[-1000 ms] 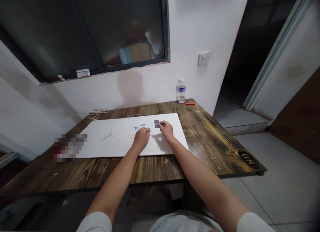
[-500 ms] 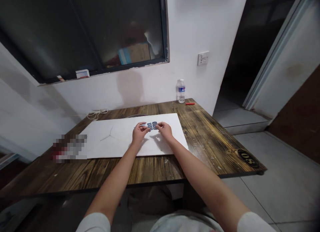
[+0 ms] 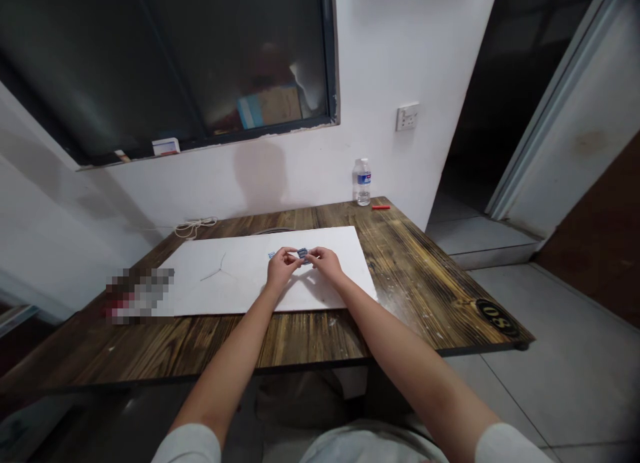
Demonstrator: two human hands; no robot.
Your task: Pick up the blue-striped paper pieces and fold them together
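1. Grip: you're pinching a blue-printed piece point(image 3: 303, 253) between the fingertips of your left hand point(image 3: 283, 268) and your right hand point(image 3: 326, 263). Both hands are pressing in toward it, almost touching. It's too small to tell whether it's one piece or a stack.
2. Location: the pinch is hovering over the upper middle of the white sheet point(image 3: 225, 293), close to its far edge. A small blue piece point(image 3: 271, 254) is lying on the sheet just left of your left hand.
3. Edges: you're keeping well inside the sheet, with its right edge nearer your right hand. Most open room is on the left of the sheet. The wooden table point(image 3: 320, 336) is extending past the sheet on the near and right sides.
4. Far end: a water bottle point(image 3: 363, 182) and a red stick point(image 3: 381, 207) are sitting well apart from your hands.
5. Delta: your hands are closing in. Half a second ago the blue pieces were showing side by side in a row between them. Now they're bunched into one small pinch.
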